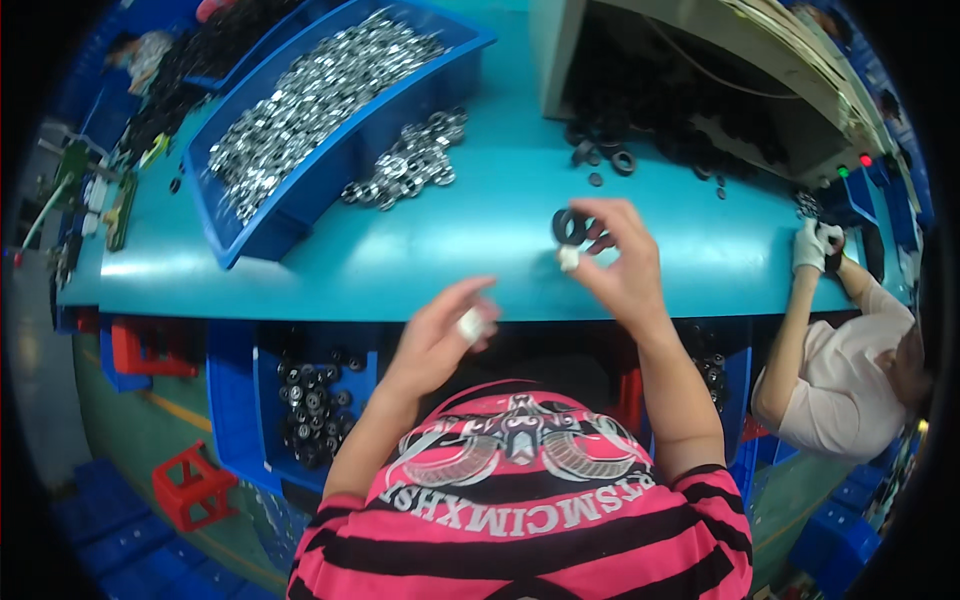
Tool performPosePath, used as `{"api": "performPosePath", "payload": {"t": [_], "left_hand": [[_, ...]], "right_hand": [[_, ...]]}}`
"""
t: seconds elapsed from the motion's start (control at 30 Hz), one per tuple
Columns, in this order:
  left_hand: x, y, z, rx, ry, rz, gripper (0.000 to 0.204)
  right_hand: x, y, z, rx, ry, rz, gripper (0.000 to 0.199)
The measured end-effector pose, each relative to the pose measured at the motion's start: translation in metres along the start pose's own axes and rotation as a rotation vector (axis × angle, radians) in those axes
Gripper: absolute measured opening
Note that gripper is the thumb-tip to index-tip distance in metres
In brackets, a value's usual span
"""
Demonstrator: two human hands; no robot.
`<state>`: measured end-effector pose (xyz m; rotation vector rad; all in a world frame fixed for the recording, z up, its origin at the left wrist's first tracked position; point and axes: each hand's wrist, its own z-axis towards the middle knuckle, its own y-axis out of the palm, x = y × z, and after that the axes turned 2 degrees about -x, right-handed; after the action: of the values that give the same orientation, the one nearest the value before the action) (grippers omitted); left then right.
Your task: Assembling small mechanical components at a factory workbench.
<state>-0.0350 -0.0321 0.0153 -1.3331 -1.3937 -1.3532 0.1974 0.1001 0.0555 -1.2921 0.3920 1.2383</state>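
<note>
Over the front half of the teal table, my right hand (630,265) pinches a black ring (570,227) between fingers and thumb. Another dark piece shows among its fingers, but I cannot make out what it is. White wrapping covers that thumb's tip. My left hand (440,335) hovers at the table's front edge, fingers loosely bent and apart, with nothing visible in it. One of its fingers also wears a white wrap. Beyond my hands lies a pile of shiny metal rings (410,160), beside a blue bin (285,205) heaped with similar ones.
A large pale housing (556,60) at the back right holds many black rings, some spilled before it (622,162). Below the table, a blue bin (262,400) contains black round parts. A red stool (195,485) stands left. At right, a gloved co-worker (840,380) handles small parts.
</note>
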Motion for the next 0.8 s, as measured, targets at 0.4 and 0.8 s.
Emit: {"api": "performPosePath", "payload": {"t": [0.4, 0.8], "left_hand": [[-0.022, -0.019, 0.009, 0.005, 0.068, -0.878, 0.051], [-0.02, -0.013, 0.005, -0.077, 0.017, -0.908, 0.054]], "right_hand": [[0.001, 0.083, 0.051, -0.272, -0.093, 0.064, 0.037], [0.025, 0.155, 0.105, -0.175, -0.014, -0.388, 0.035]]}}
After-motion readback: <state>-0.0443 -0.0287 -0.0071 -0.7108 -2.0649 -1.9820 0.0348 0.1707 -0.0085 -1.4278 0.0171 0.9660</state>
